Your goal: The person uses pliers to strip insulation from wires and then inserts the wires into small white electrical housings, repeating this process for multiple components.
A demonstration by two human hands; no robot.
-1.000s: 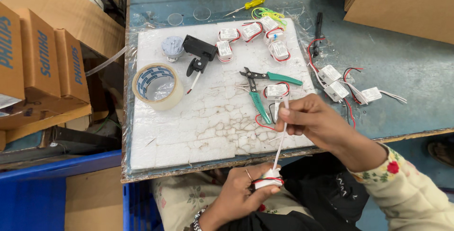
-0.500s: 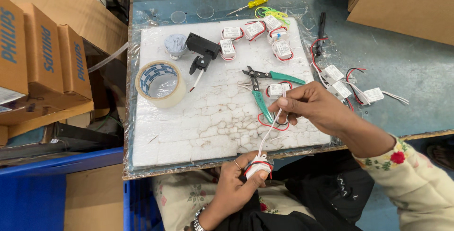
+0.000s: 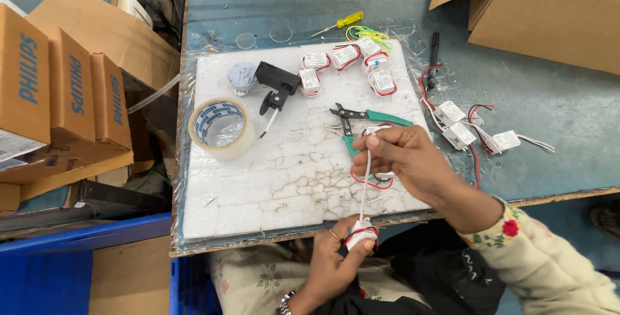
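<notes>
While the left hand (image 3: 332, 260) squeezes a small white box with red wires (image 3: 360, 232) at the 6 o'clock edge of the white foam board (image 3: 258, 186), the right hand (image 3: 403, 160) pinches the box's thin white wire (image 3: 365, 182) and holds it up toward 12 o'clock. Both hands are closed on their parts. The box looks light and hard, so the person can grip it by its sides. The wire looks soft and bendy and could snap off if pulled hard, so a gentle pinch near its end seems best. Green pliers (image 3: 368, 121) lie just past the right hand, and a tape roll (image 3: 221, 128) sits at 10 o'clock.
</notes>
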